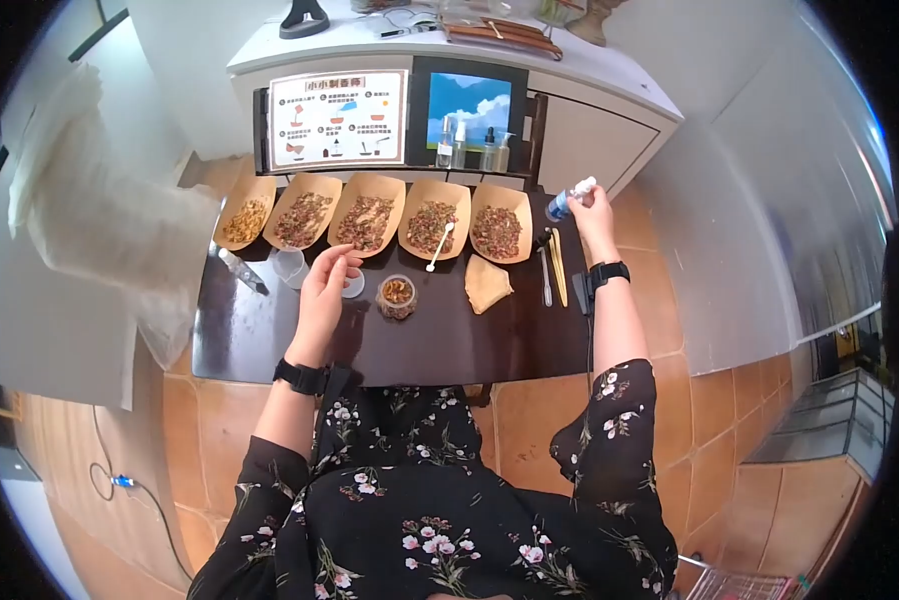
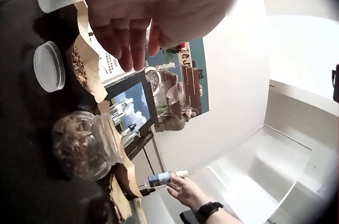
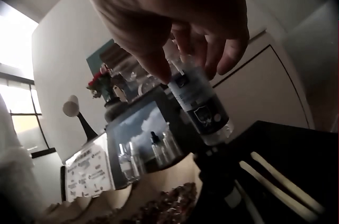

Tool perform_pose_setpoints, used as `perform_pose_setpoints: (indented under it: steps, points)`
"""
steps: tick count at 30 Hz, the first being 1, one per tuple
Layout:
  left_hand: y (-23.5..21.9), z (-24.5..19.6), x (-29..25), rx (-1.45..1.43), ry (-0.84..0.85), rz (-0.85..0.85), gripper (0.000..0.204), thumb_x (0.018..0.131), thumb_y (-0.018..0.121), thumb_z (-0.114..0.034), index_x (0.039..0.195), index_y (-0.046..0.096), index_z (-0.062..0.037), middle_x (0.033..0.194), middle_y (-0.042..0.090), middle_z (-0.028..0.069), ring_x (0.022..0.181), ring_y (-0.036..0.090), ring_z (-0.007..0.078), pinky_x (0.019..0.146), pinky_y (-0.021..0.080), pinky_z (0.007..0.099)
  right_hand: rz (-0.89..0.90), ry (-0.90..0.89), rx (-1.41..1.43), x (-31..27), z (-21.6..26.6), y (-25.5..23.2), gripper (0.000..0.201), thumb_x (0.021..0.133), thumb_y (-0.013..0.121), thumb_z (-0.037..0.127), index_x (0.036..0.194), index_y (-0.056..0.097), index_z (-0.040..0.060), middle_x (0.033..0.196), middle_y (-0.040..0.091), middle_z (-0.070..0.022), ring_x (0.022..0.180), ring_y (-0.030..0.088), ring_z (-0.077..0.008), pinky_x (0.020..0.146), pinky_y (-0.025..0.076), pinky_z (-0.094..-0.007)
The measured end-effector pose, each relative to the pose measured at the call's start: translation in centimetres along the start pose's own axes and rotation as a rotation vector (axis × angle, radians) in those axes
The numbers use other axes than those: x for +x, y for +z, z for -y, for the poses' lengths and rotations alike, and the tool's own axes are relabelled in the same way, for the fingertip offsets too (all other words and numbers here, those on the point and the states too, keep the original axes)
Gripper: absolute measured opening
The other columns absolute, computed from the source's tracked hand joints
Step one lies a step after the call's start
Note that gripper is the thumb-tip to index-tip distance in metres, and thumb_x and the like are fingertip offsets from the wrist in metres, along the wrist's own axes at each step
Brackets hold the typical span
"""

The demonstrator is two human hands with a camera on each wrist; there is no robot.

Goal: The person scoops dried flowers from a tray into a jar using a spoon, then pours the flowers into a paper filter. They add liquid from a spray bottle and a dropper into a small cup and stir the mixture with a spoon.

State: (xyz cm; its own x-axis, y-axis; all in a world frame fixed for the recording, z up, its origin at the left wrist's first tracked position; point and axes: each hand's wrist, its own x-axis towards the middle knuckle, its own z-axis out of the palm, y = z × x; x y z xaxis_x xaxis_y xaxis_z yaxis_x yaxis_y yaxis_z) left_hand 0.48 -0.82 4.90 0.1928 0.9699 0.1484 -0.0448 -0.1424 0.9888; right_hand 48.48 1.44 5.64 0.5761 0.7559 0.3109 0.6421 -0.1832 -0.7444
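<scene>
A little glass jar (image 1: 397, 296) sits on the dark table (image 1: 449, 345), close in front of the person. It is full of dried bits and stands up straight, so nothing spills out.

Just left of the jar hangs the left hand (image 1: 324, 283). Its fingers are loose and a bit bent, and they hold nothing. They hover over a round white lid (image 1: 353, 286), which lies flat beside the jar, most likely so the jar stays open on top.

To the right of the jar lies a folded brown paper (image 1: 488, 284). Past that are some long thin tools (image 1: 553, 268), side by side, easy to grab.

Behind the jar is a row of five paper trays (image 1: 371, 212) with dried petals and herbs. A white spoon (image 1: 439, 246) leans in one tray, ready for scooping.

Far right of the jar, up by the table's back corner, the right hand (image 1: 593, 208) pinches a small bottle (image 1: 569, 197) with a dark label. The fingers curl round its top end and the bottle is tipped, well away from the jar.

Farthest back, behind the trays, stand a picture card (image 1: 337, 120) and a small screen (image 1: 468, 108).
</scene>
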Motion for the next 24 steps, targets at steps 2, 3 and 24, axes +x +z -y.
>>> perform_pose_setpoints:
  steps: [2, 3, 24]
  points:
    - [-0.2, 0.3, -0.1, 0.055, -0.025, 0.000, 0.028, 0.103, 0.048, -0.017, 0.126, 0.057, -0.0048, 0.106, 0.068, 0.0027, 0.091, 0.058, 0.0084, 0.080, 0.045, 0.0233, 0.038, -0.015, 0.019, 0.8, -1.2, 1.2, 0.052, 0.081, 0.073, 0.022, 0.124, 0.054, 0.0004, 0.109, 0.069, -0.0136, 0.102, 0.065, -0.0238, 0.090, 0.049, -0.0347]
    - [-0.3, 0.5, 0.0, 0.046, -0.027, -0.015, 0.027, 0.101, 0.051, -0.012, 0.127, 0.056, -0.0043, 0.104, 0.068, 0.0029, 0.091, 0.060, 0.0086, 0.081, 0.046, 0.0237, 0.083, -0.016, 0.020, 1.1, -1.6, 1.6, 0.051, 0.082, 0.073, 0.021, 0.125, 0.054, 0.0003, 0.109, 0.069, -0.0138, 0.102, 0.066, -0.0239, 0.090, 0.049, -0.0350]
    - [-0.2, 4.3, 1.1, 0.399, 0.167, -0.122, 0.026, 0.087, 0.062, -0.002, 0.112, 0.063, -0.0030, 0.105, 0.066, 0.0123, 0.100, 0.065, 0.0251, 0.084, 0.051, 0.0345, 0.300, -0.023, -0.041, 1.3, -1.0, 2.5, 0.078, 0.081, 0.075, 0.021, 0.145, 0.033, 0.0007, 0.121, 0.063, -0.0196, 0.111, 0.063, -0.0274, 0.095, 0.049, -0.0362]
